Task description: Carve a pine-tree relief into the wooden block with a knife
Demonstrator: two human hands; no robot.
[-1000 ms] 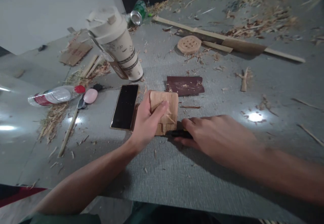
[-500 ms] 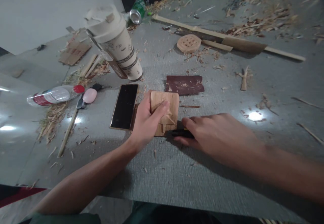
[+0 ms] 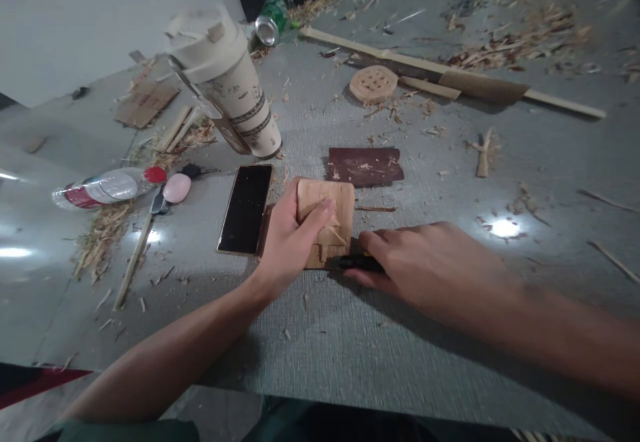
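Note:
My left hand (image 3: 293, 239) grips a pale, carved wood block (image 3: 343, 197) from its left side, the thumb lying across its face. Cut lines and a small raised tab show on the block's near part. In my right hand (image 3: 415, 255) is a black utility knife (image 3: 363, 263) with a bit of yellow on it. Its blade end touches the block's lower right corner. The fingers partly cover the knife's handle. Just beyond the block lies a dark red-brown piece of wood or bark (image 3: 365, 166), with a thin brown sliver (image 3: 376, 209) near it.
A phone (image 3: 245, 209) lies left of my left hand. Behind it stands a tall lidded cup (image 3: 245, 89). A plastic bottle (image 3: 113, 187), a green can (image 3: 271, 21), a carved wooden disc (image 3: 373, 84), long sticks (image 3: 480, 81) and shavings (image 3: 520, 49) are spread over the table (image 3: 320, 342).
Almost nothing differs. Both hands, the block and the knife keep the same places; the view has shifted very slightly.

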